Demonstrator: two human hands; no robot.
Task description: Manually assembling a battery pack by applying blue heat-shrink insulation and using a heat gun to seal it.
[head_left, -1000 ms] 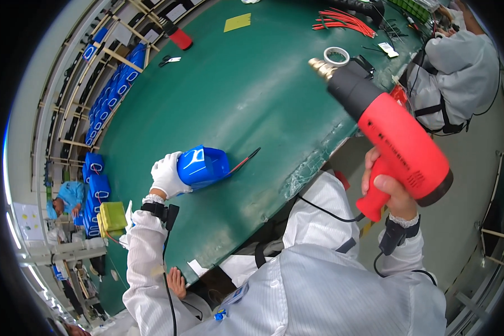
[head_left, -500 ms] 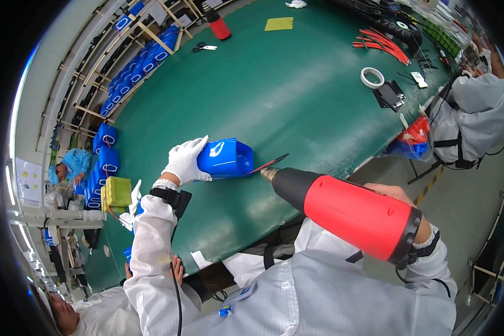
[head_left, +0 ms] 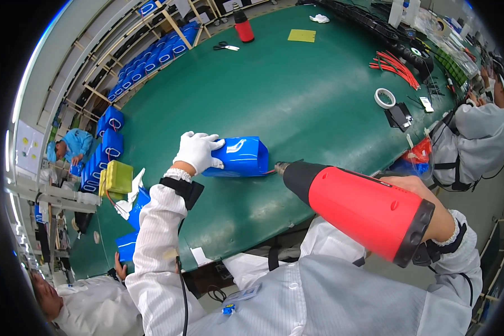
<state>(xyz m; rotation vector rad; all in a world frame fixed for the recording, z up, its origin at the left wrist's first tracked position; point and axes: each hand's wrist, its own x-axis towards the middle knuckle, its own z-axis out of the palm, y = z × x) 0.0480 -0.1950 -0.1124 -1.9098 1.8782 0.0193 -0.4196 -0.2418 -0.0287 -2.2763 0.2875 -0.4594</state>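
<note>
A battery pack in shiny blue shrink wrap lies on the green table, its loose film end facing right. My left hand, in a white glove, grips the pack's left end, with fingers over the top. In my bare right hand is a red and black heat gun, whose body hides most of the fingers. Its metal nozzle points left, just off the open end of the wrap. A short red wire shows between the wrap and the nozzle; the rest is hidden.
More blue packs line the table's left side, beside a yellow block. Scissors and another heat gun are at the far edge. A tape roll and red wires lie right. Co-workers sit at both sides.
The whole view has shifted a little. My left fingers lie further over the pack's top. The pack has turned slightly, and less of its wire shows beside the nozzle.
</note>
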